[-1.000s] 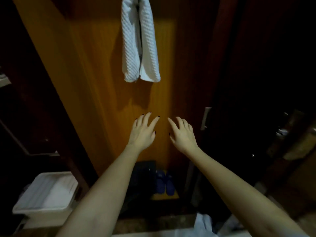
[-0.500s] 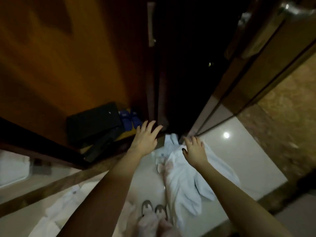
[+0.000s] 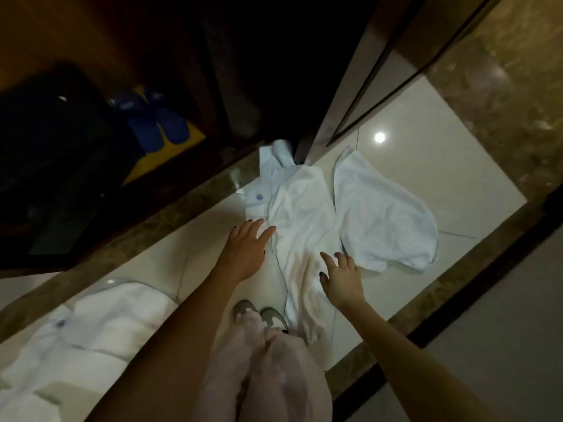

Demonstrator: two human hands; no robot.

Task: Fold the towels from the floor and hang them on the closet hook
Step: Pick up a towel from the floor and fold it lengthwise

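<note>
Glossy floor tiles (image 3: 426,123) carry a crumpled white towel (image 3: 301,220) by the closet. Both hands, left (image 3: 245,254) and right (image 3: 342,278), reach down spread and empty; the pickup step needs pinching an edge.

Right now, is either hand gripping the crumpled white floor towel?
No, left hand and right hand spread straight fingers over the white towel.

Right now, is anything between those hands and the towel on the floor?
Nothing visible does. The left hand and right hand, both open, reach straight at the crumpled white towel.
</note>
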